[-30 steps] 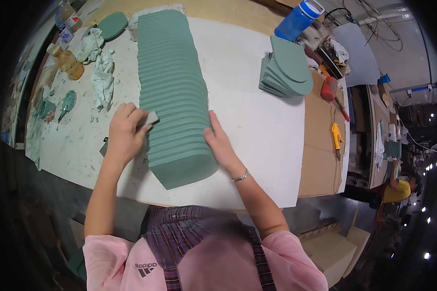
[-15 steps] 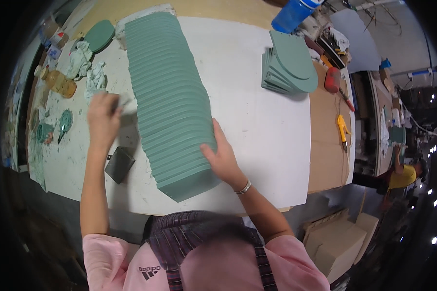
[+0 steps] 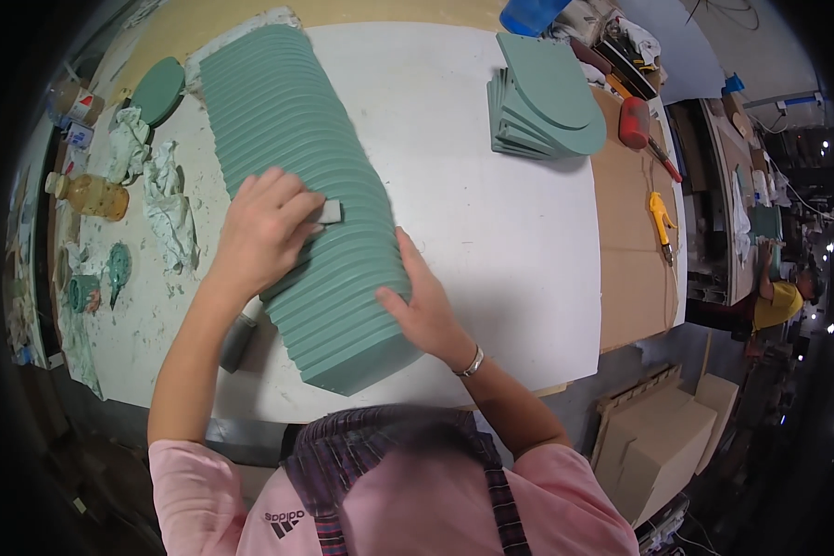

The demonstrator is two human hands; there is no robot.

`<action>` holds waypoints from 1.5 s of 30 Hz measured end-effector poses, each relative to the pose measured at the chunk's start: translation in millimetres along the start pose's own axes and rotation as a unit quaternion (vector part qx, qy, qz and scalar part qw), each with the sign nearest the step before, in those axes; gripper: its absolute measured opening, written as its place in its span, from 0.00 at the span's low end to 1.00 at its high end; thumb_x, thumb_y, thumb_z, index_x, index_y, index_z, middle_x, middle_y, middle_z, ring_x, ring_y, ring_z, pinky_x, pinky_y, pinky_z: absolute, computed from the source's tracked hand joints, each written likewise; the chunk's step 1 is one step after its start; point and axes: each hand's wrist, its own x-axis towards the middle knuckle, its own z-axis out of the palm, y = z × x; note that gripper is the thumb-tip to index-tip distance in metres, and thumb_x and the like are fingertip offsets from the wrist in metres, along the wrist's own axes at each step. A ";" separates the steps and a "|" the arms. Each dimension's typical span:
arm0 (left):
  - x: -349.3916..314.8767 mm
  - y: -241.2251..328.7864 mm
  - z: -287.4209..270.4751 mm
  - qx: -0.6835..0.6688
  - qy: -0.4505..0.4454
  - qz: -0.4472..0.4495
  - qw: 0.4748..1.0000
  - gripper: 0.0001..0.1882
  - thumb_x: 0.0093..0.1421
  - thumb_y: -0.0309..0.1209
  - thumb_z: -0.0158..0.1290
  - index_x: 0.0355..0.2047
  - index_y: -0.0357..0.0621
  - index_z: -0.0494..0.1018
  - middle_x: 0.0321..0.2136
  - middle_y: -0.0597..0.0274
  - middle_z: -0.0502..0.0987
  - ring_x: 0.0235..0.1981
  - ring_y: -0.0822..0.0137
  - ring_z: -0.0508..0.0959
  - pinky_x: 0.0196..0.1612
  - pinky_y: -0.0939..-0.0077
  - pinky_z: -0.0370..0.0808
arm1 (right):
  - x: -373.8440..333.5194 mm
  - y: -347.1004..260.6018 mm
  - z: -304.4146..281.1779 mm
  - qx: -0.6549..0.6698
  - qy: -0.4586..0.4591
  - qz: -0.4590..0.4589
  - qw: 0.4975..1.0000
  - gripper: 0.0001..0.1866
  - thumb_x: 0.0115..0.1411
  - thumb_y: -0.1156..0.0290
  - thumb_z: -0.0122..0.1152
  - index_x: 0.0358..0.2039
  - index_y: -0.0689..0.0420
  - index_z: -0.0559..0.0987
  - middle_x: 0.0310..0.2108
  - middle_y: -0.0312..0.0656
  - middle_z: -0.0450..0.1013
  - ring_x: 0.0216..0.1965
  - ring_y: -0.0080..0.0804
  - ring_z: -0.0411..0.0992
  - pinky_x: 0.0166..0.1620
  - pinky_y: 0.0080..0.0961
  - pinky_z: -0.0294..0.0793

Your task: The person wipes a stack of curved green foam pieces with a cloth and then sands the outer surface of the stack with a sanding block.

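Note:
A long row of green panels point(image 3: 315, 139) with rounded ends lies packed face to face across the white board. Over its middle is my left hand point(image 3: 267, 227), its fingers closed around a small grey block point(image 3: 332, 212) that sticks out past the fingertips; whether it touches the panels I cannot tell. My right hand point(image 3: 426, 310) lies against the right side of the row near its close end, fingers stretched out along the side and thumb apart on the edge. Partly hidden under my left forearm, a dark box-shaped thing point(image 3: 238, 343) sits on the board.
More green rounded panels point(image 3: 547, 102) are stacked at the back right. A red-headed mallet point(image 3: 634, 123) and yellow air gun point(image 3: 661, 222) lie on brown board. At left are crumpled cloths point(image 3: 169, 208), an amber bottle point(image 3: 97, 196) and a green disc point(image 3: 158, 91). A person in yellow point(image 3: 777, 306) is far right.
My left hand has moved right, from beside the row to over its panels, with the grey block now clearly showing. The right hand stays at the row's side.

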 end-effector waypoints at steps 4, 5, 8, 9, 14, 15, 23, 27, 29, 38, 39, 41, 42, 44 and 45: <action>14.6 -35.7 -1.8 0.057 0.064 -0.137 0.987 0.13 0.51 0.23 0.63 0.37 0.36 0.76 0.35 0.49 0.74 0.39 0.46 0.74 0.42 0.56 0.73 | -0.3 -4.7 3.8 0.010 -0.014 0.004 1.000 0.47 0.63 0.61 0.64 0.71 0.72 0.48 0.70 0.67 0.52 0.72 0.57 0.51 0.71 0.38 0.53; 19.5 -27.7 -3.2 0.038 0.072 -0.162 0.984 0.13 0.51 0.22 0.63 0.37 0.36 0.76 0.35 0.49 0.74 0.39 0.46 0.74 0.42 0.56 0.73 | 0.2 -2.6 3.4 0.014 -0.017 0.009 1.000 0.47 0.63 0.61 0.64 0.71 0.72 0.48 0.70 0.66 0.52 0.72 0.58 0.51 0.71 0.38 0.53; 3.6 0.5 -5.0 0.007 -0.064 -0.018 0.998 0.14 0.48 0.22 0.64 0.36 0.38 0.75 0.32 0.53 0.72 0.37 0.49 0.73 0.41 0.59 0.73 | -0.7 -1.3 2.0 0.005 -0.006 0.008 1.000 0.48 0.63 0.61 0.65 0.71 0.72 0.48 0.70 0.66 0.52 0.72 0.58 0.51 0.71 0.39 0.53; -10.7 1.3 -14.6 0.020 -0.061 -0.054 0.996 0.14 0.48 0.21 0.64 0.36 0.37 0.76 0.32 0.53 0.72 0.37 0.50 0.74 0.40 0.61 0.73 | 1.2 -1.6 1.6 0.011 -0.009 0.004 1.000 0.48 0.63 0.61 0.65 0.71 0.72 0.48 0.70 0.66 0.52 0.72 0.58 0.51 0.71 0.39 0.53; -89.2 -5.7 -57.4 0.007 -0.001 -0.235 0.972 0.14 0.48 0.19 0.64 0.37 0.34 0.78 0.31 0.54 0.71 0.34 0.55 0.74 0.34 0.67 0.73 | 0.2 -12.5 -0.2 -0.001 -0.008 -0.002 1.000 0.49 0.62 0.58 0.66 0.70 0.73 0.48 0.70 0.67 0.52 0.72 0.58 0.52 0.71 0.39 0.54; -82.6 5.2 -50.8 -0.004 0.023 -0.225 0.974 0.15 0.48 0.19 0.64 0.38 0.33 0.78 0.30 0.55 0.72 0.32 0.56 0.74 0.33 0.69 0.73 | -1.0 -10.9 -2.9 0.000 -0.008 -0.002 1.000 0.49 0.62 0.58 0.66 0.70 0.73 0.48 0.70 0.67 0.52 0.72 0.58 0.52 0.71 0.39 0.54; -94.5 18.6 -52.2 0.033 -0.009 -0.209 0.977 0.14 0.45 0.18 0.63 0.36 0.35 0.78 0.29 0.55 0.70 0.33 0.54 0.72 0.35 0.64 0.71 | -1.2 -4.7 -2.0 -0.009 -0.009 -0.004 1.000 0.48 0.64 0.58 0.64 0.69 0.75 0.49 0.69 0.68 0.52 0.71 0.58 0.52 0.71 0.40 0.54; -68.7 26.5 -38.5 0.006 0.030 -0.175 0.984 0.15 0.45 0.18 0.64 0.35 0.35 0.78 0.29 0.56 0.70 0.33 0.54 0.72 0.35 0.64 0.71 | -1.0 -8.0 -0.1 0.012 -0.004 -0.013 1.000 0.47 0.64 0.58 0.64 0.69 0.75 0.50 0.69 0.68 0.53 0.71 0.58 0.53 0.71 0.40 0.54; -73.9 18.1 -43.1 0.034 0.007 -0.212 0.977 0.15 0.45 0.18 0.64 0.35 0.36 0.79 0.28 0.56 0.70 0.32 0.56 0.73 0.35 0.65 0.71 | -0.6 -6.6 -0.2 0.001 -0.002 -0.011 1.000 0.47 0.64 0.58 0.64 0.69 0.75 0.50 0.69 0.68 0.53 0.71 0.58 0.53 0.71 0.40 0.54; -78.9 21.2 -38.3 0.039 0.020 -0.181 0.983 0.14 0.46 0.19 0.64 0.35 0.36 0.78 0.28 0.55 0.71 0.31 0.55 0.73 0.33 0.65 0.71 | -2.0 -3.5 -0.2 0.018 0.000 -0.014 1.000 0.48 0.63 0.57 0.65 0.69 0.76 0.50 0.69 0.68 0.53 0.71 0.59 0.54 0.70 0.40 0.55; -94.7 8.7 -42.6 0.058 0.037 -0.218 0.973 0.14 0.45 0.20 0.65 0.35 0.36 0.78 0.28 0.55 0.71 0.32 0.55 0.73 0.34 0.64 0.72 | -1.4 -2.3 -0.9 0.018 0.001 -0.013 1.000 0.48 0.63 0.57 0.65 0.69 0.76 0.50 0.69 0.68 0.53 0.71 0.59 0.54 0.70 0.40 0.55; -99.4 1.3 -45.5 0.077 0.051 -0.255 0.962 0.14 0.45 0.20 0.65 0.35 0.36 0.78 0.28 0.55 0.71 0.32 0.54 0.73 0.34 0.64 0.72 | -0.9 -2.9 0.7 -0.012 -0.004 -0.018 1.000 0.49 0.63 0.58 0.66 0.69 0.75 0.50 0.69 0.69 0.53 0.71 0.60 0.53 0.70 0.41 0.55; -91.9 6.7 -45.2 0.057 0.064 -0.224 0.971 0.14 0.45 0.20 0.65 0.35 0.37 0.78 0.28 0.55 0.71 0.32 0.54 0.73 0.34 0.64 0.72 | 1.3 -3.0 1.8 -0.010 -0.007 -0.018 1.000 0.49 0.63 0.58 0.66 0.69 0.75 0.50 0.69 0.69 0.53 0.71 0.60 0.53 0.70 0.41 0.55; -67.4 26.2 -41.3 0.049 0.040 -0.163 0.985 0.14 0.45 0.20 0.65 0.35 0.37 0.78 0.29 0.55 0.72 0.33 0.53 0.74 0.35 0.64 0.72 | 0.4 -7.9 -1.7 0.001 0.001 -0.019 1.000 0.48 0.63 0.58 0.65 0.69 0.75 0.50 0.69 0.69 0.53 0.71 0.60 0.53 0.70 0.41 0.55; -66.1 18.8 -38.9 0.049 0.038 -0.164 0.985 0.14 0.45 0.20 0.65 0.35 0.37 0.78 0.29 0.55 0.72 0.33 0.53 0.74 0.35 0.64 0.72 | 0.9 -7.6 -1.3 0.002 0.000 -0.018 1.000 0.48 0.63 0.58 0.65 0.69 0.75 0.50 0.69 0.69 0.53 0.71 0.60 0.53 0.70 0.41 0.55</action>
